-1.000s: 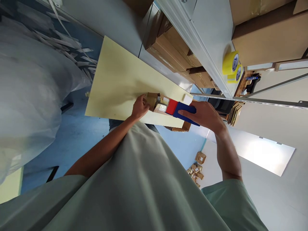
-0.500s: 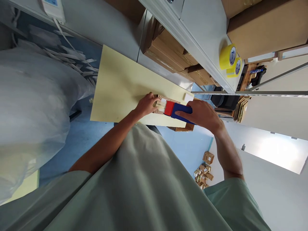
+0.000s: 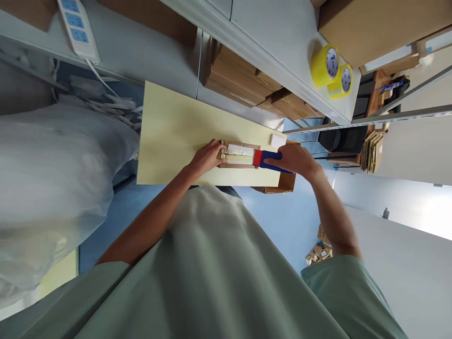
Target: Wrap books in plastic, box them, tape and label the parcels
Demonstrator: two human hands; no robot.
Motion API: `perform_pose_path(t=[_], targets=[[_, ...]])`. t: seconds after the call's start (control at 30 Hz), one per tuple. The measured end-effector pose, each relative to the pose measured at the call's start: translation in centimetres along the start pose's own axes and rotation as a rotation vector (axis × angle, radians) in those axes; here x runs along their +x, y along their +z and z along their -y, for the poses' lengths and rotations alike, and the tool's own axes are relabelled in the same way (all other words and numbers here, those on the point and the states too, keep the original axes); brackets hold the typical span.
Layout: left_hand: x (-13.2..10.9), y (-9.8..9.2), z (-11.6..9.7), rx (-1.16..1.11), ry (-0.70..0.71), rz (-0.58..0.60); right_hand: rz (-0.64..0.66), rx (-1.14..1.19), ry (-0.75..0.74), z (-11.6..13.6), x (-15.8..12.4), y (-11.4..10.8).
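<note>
A small brown cardboard box [image 3: 240, 165] with a white label lies on the pale yellow board [image 3: 169, 127]. My left hand [image 3: 207, 156] grips its left end, fingers on the far edge and thumb on the near one. In my right hand [image 3: 298, 160] is a blue and red tape dispenser [image 3: 270, 159], its fingers closed round the blue part. The dispenser's red head sits over the right end of the box. A shiny strip of clear tape [image 3: 238, 150] runs along the box top between my left hand and the red head.
A small white block [image 3: 278, 141] lies near the board's right end, with an open cardboard box [image 3: 286, 183] below it. Yellow tape rolls [image 3: 325, 66] stand on the shelf. A power strip [image 3: 78, 30] and a large plastic bag [image 3: 52, 188] are at the left.
The tape dispenser in my right hand has moved right along the box, and more tape now shows behind it. My left hand stays at the box's left end. The view has shifted slightly.
</note>
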State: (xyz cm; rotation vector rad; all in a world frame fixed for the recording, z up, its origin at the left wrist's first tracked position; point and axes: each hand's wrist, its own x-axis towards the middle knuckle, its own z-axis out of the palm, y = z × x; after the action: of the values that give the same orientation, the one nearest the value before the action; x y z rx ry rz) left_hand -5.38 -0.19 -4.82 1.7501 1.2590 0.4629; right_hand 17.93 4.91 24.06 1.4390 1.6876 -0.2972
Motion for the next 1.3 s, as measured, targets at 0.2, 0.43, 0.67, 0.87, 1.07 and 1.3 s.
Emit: perform_pose_path(t=[0.2, 0.43, 0.67, 0.87, 1.07, 1.3], targets=[[-0.5, 0.3, 0.4, 0.037, 0.006, -0.046, 0.062, 0.074, -0.047, -2.2, 5.5, 4.2], [-1.1, 0.3, -0.7, 0.048, -0.119, -0.114, 0.071, 0.162, -0.156, -3.1, 9.7, 7.8], [-0.9, 3.0, -2.1, -0.08, -0.347, -0.402, 0.041, 0.237, -0.244, -4.3, 11.6, 9.9], [0.3, 6.5, -3.6, -0.048, -0.627, -0.734, 0.004, 0.294, -0.279, -4.4, 11.8, 11.0], [0.6, 7.1, -4.1, 0.058, -0.62, -0.802, 0.069, 0.437, -0.393, -8.2, 11.0, 10.1], [0.8, 7.2, -3.9, 0.111, -0.603, -0.806, 0.14, 0.42, -0.363, -17.4, 10.5, 11.8]])
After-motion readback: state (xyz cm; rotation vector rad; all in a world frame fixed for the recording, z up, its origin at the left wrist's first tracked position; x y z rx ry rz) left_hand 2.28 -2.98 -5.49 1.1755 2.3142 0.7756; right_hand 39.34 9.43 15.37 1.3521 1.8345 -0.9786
